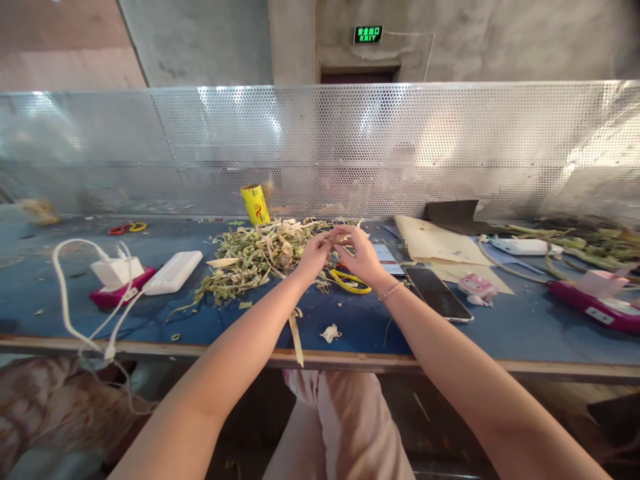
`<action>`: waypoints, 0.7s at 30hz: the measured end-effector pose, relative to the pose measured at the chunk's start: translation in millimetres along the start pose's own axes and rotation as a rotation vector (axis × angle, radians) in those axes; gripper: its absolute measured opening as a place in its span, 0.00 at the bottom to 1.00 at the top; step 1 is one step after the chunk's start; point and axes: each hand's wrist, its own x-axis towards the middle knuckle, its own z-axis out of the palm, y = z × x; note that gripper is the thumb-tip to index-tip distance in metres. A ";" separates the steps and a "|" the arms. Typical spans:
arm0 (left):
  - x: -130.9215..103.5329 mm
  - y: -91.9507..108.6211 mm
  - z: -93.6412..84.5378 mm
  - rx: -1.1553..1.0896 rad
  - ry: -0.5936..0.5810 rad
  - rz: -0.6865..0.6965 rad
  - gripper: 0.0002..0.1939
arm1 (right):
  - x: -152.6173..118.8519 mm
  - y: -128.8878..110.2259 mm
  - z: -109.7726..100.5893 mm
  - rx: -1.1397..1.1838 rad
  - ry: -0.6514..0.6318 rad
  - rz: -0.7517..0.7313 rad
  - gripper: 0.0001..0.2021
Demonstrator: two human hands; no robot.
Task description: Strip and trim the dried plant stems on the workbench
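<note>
Over the right edge of a heap of dried, greenish plant stalks (250, 257), my two hands meet at the fingertips. My left hand (315, 259) is closed in a pinch, and whatever is in its fingers is too small to make out. Curled toward it, my right hand (359, 255) is closed too, thumb and fingers drawn together; its contents are hidden. Yellow-handled scissors (353, 283) lie on the blue table (280, 333) just below my hands. A pale dry strip (297, 339) hangs at the front edge, with a small whitish husk (331, 333) to its right.
A yellow roll (255, 205) stands behind the heap. Left are a white power bank (175, 272), a magenta power strip (100, 297) with cables, and red-and-yellow scissors (127, 229). Right are phones (437, 293), brown paper (440, 241) and more stalks (590, 243). A perforated metal screen (320, 147) closes the back.
</note>
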 end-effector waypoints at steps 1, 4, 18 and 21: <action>0.4 0.0 -0.6 0.008 0.013 0.008 0.14 | 0.0 -1.0 -0.2 -0.027 0.031 -0.008 0.18; 1.6 -0.2 -2.4 0.024 0.038 0.025 0.14 | -0.5 -5.5 -2.6 -0.129 0.125 0.004 0.08; 5.2 -5.5 -4.3 0.084 0.149 0.046 0.15 | 3.4 4.3 2.4 -0.250 -0.063 0.190 0.13; 5.6 -6.6 -4.6 0.073 0.144 0.047 0.16 | 3.3 3.9 2.9 -0.242 -0.027 0.199 0.11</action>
